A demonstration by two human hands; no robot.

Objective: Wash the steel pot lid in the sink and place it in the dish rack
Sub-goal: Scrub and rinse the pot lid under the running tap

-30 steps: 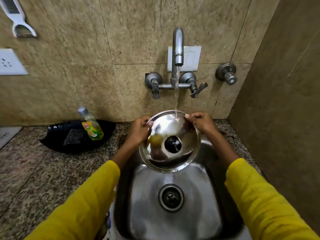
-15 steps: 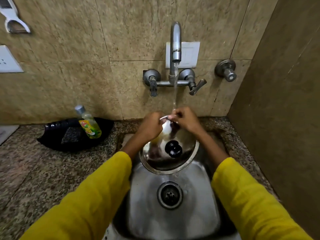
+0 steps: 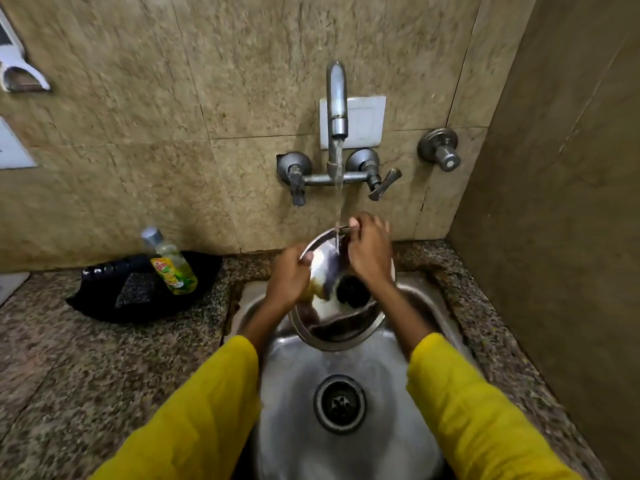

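Steel lid [image 3: 341, 332] tilted over sink [image 3: 374, 382], under tap stream. Left hand [image 3: 289, 280] grips its left rim; right hand [image 3: 369, 252] pinches top rim, apparently. Knob [image 3: 353, 292] half hidden.

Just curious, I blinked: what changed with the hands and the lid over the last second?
The right hand slid from the lid's right edge to its top rim, under the water stream. The left hand kept its grip on the left rim. The tap still runs; the soap bottle hasn't moved.
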